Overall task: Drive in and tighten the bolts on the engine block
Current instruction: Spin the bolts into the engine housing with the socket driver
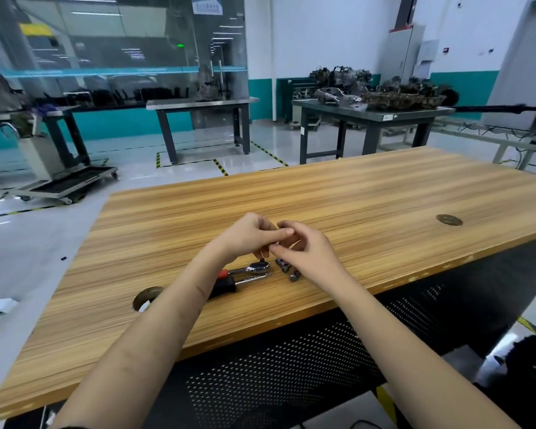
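Note:
My left hand and my right hand meet above the wooden table, fingers curled together around something small that the fingers mostly hide. Just below them lies a ratchet wrench with a chrome head and a red-and-black handle, partly under my left forearm. A second chrome bar lies beside it. A few dark bolts rest on the table under my right hand. No engine block stands on this table.
Two round cable holes are set in the tabletop. A perforated black panel hangs under the front edge. Metal benches with engine parts stand behind, across an open floor.

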Motion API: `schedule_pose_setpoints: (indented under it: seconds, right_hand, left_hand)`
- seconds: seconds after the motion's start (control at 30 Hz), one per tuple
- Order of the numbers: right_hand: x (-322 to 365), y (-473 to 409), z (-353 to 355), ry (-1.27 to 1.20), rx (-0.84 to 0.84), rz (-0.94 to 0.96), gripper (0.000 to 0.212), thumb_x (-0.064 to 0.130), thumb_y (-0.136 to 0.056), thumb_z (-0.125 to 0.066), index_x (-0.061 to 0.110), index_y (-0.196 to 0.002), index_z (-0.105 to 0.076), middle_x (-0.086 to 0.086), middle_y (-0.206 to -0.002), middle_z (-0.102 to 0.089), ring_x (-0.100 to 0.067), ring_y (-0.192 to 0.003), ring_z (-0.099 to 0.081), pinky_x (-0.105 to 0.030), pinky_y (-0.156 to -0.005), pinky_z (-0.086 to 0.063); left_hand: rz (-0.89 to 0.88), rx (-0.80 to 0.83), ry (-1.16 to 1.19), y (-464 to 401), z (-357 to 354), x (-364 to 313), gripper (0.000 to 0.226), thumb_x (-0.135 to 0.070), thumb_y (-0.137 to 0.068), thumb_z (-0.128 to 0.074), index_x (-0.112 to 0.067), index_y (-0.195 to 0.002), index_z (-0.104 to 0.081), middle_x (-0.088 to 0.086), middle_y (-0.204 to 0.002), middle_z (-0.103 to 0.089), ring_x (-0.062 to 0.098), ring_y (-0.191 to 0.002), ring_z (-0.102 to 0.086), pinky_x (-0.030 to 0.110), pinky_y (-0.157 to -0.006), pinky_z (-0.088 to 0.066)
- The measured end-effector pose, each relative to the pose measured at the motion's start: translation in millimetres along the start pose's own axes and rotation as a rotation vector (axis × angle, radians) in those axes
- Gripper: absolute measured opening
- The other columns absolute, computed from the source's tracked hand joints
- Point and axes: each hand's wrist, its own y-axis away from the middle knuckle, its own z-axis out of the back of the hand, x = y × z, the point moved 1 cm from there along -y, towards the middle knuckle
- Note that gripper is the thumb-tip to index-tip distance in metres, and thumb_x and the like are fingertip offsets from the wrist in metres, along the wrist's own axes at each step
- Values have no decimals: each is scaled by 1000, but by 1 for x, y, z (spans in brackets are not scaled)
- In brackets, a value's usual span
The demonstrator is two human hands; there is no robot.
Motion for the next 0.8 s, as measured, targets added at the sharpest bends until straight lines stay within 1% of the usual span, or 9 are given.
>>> schedule_pose_setpoints:
  seconds: [0.13,0.23,0.3,0.37,0.43,0.53,0.7,0.77,0.8]
  right_hand:
    - [2,0,-3,-173,-4,-38,23,6,-73,-74,15,-89,-60,-7,-81,-64,-20,-73,-59,-35,-65,-49]
    - [0,0,-5,-243,-64,-46,15,7,-77,-72,11,-77,-57,-5,-69,-59,-19,-58,-55,-34,-52,-47]
    - [-3,0,-4,-276,-110,-64,17,11,-81,-70,11,-72,-55,-2,-66,-60,-16,-54,-57,-34,-51,-51]
    - [-9,-1,-2,-268,-156,-87,17,13,-82,-68,11,-72,-55,-3,-71,-63,-18,-64,-62,-36,-62,-54]
    - [-18,-1,1,-256,-182,-119,14,16,-83,-68,13,-73,-57,-5,-78,-65,-23,-76,-63,-37,-70,-55]
    - [-30,-1,5,-279,-199,-168,17,16,-82,-69,18,-70,-57,-3,-76,-64,-25,-81,-63,-40,-73,-53]
    - [-33,0,5,-398,-199,-224,17,7,-82,-68,15,-71,-57,0,-71,-63,-14,-68,-63,-19,-51,-51]
    - [-32,1,6,-541,-210,-289,14,2,-82,-66,11,-74,-58,-3,-71,-64,-11,-60,-64,-17,-49,-52]
    - [-31,2,8,-654,-215,-335,11,0,-82,-65,8,-77,-59,-5,-72,-64,-10,-57,-65,-17,-50,-53]
  left_hand:
    - [23,54,-73,5,2,-4,35,-32,-87,-60,-10,-60,-59,-4,-47,-54,1,-39,-49,14,-47,-45]
    - [83,114,83,10,3,-9,45,-44,-90,-49,-9,-66,-61,-5,-49,-60,5,-45,-56,18,-52,-50]
    - [120,92,162,13,4,-11,55,-52,-91,-37,-7,-72,-63,-1,-59,-66,10,-53,-60,22,-56,-52]
    - [65,-49,-128,16,6,-6,57,-52,-93,-34,-7,-79,-65,3,-72,-67,14,-63,-62,25,-62,-52]
    - [11,-123,-629,22,8,5,50,-50,-93,-40,-7,-88,-64,6,-83,-66,19,-74,-62,30,-71,-52]
    - [87,82,-1081,34,2,29,37,-45,-89,-51,-11,-101,-60,4,-97,-62,21,-87,-59,30,-72,-50]
    - [16,52,-1295,40,-5,49,32,-33,-97,-40,-11,-114,-54,7,-113,-57,24,-105,-55,33,-77,-45]
    - [-87,-14,-1195,43,-6,52,31,-32,-99,-36,-12,-116,-52,6,-111,-56,25,-101,-55,33,-76,-46]
    - [-138,-84,-1034,45,-5,51,29,-31,-99,-37,-12,-115,-51,6,-108,-55,25,-96,-57,32,-74,-45]
